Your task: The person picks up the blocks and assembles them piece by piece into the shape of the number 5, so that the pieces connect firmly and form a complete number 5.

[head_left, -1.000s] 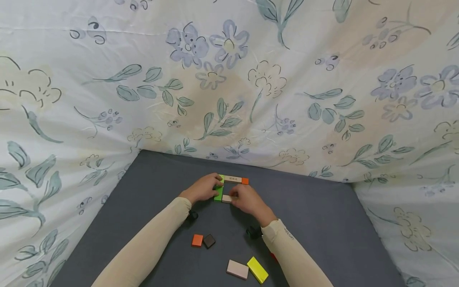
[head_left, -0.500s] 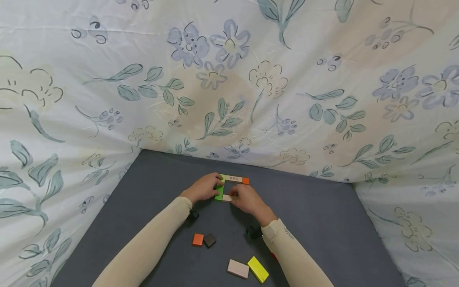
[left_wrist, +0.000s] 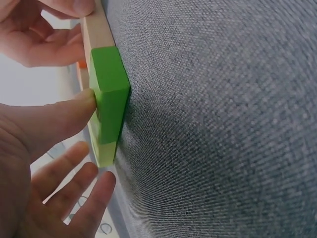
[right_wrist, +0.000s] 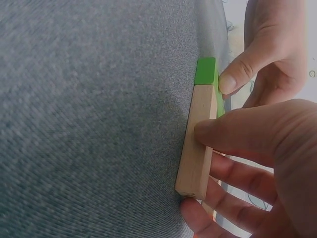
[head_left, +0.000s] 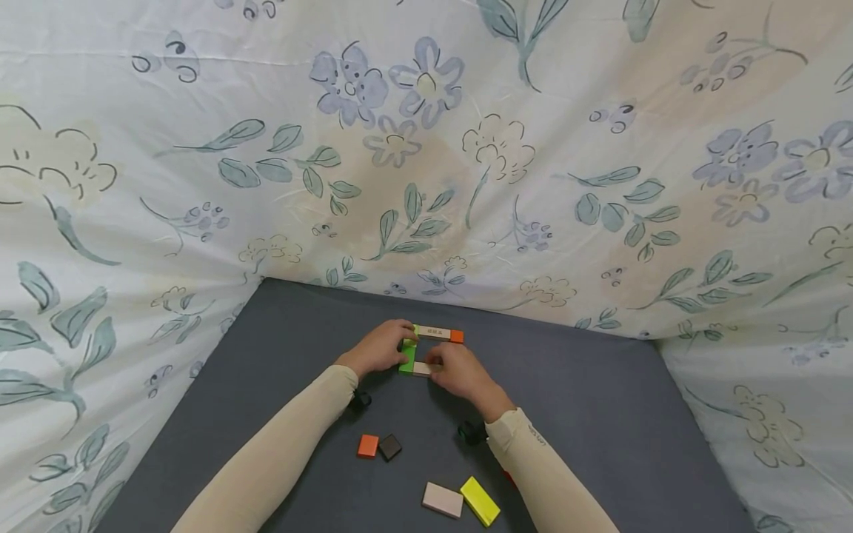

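My right hand (head_left: pixel 463 376) pinches a plain wooden block (right_wrist: pixel 194 144), with the thumb on its near side and fingers behind and at its end. That block butts against the end of a green block (left_wrist: pixel 110 74). Resting its thumb on the green block is my left hand (head_left: pixel 380 348); its lower fingers are extended and spread, the index finger partly hidden. Past the green block lies a light green piece (left_wrist: pixel 105 154) in line with it. A far wooden block with printed characters (head_left: pixel 435 332) ends at an orange block (head_left: pixel 456 336), making a U-shaped outline.
Nearer on the dark grey cloth surface (head_left: pixel 586 429) lie an orange square block (head_left: pixel 367 446), a dark brown one (head_left: pixel 389 447), a pale pink block (head_left: pixel 443 500) and a yellow one (head_left: pixel 480 501). A red piece shows partly beside the right sleeve. Floral fabric (head_left: pixel 426 148) surrounds the back and sides.
Both hands keep nearly the same places on the blocks. The left fingers have shifted very slightly; no block has clearly moved.
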Motion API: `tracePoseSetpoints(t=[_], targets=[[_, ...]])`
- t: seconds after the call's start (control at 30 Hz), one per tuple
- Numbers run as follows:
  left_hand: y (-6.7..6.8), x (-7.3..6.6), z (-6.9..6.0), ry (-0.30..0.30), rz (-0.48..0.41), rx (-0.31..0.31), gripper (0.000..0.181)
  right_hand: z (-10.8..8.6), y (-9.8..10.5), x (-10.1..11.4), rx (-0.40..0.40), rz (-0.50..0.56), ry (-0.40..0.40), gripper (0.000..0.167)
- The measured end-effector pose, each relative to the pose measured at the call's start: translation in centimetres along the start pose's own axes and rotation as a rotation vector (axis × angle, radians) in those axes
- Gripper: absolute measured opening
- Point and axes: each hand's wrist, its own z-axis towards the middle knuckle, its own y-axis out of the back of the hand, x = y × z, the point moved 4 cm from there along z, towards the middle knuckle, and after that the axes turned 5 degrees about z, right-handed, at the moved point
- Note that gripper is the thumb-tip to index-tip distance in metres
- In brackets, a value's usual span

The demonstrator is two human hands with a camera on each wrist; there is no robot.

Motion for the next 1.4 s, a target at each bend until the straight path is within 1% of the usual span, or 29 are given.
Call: tracePoseSetpoints(t=[0.27, 0.53, 0.7, 0.8, 0.87, 0.93, 1.03, 1.1, 1.17, 1.27, 1.4], targets=[[-0.1, -0.2, -0.2, -0.006, 0.013, -0.011, 0.043, 0.0, -0.2, -0.3, 0.004, 0.007, -0.008, 0.019], [-0.1, -0.4, -0.5, 0.027, 0.069, -0.022, 0.043, 0.1, -0.3, -0.4, 0.012, -0.008, 0.003, 0.020], [-0.1, -0.5, -0.9, 0.008, 0.072, -0.051, 0.042, 0.0, -0.2, -0.5, -0.003, 0.002, 0.003, 0.018], [-0.2, -0.5, -1.5, -0.028, 0.084, -0.083, 0.039, -0.3, 0.1, -0.5, -0.044, 0.034, 0.010, 0.018], [-0.2, -0.7, -2.2, -0.063, 0.111, -0.101, 0.037, -0.7, 0.6, -0.5, -0.094, 0.050, 0.004, 0.019], [-0.2, -1.0, -3.2, -0.103, 0.153, -0.109, 0.036, -1.3, 1.5, -0.6, -0.155, 0.047, -0.012, 0.021], [-0.5, -1.5, -5.1, -0.147, 0.214, -0.113, 0.036, -2.5, 3.1, -0.7, -0.233, 0.035, -0.030, 0.022], [-0.8, -1.7, -6.2, -0.166, 0.247, -0.111, 0.037, -3.3, 4.2, -0.6, -0.270, 0.036, -0.034, 0.022], [-1.1, -2.1, -7.0, -0.180, 0.265, -0.108, 0.037, -4.1, 5.2, -0.7, -0.298, 0.049, -0.034, 0.022], [-1.5, -2.8, -7.4, -0.200, 0.278, -0.096, 0.039, -5.2, 6.6, -0.9, -0.336, 0.055, -0.047, 0.023], [-1.8, -3.7, -7.4, -0.212, 0.271, -0.081, 0.041, -6.3, 7.6, -1.7, -0.358, 0.049, -0.067, 0.028]])
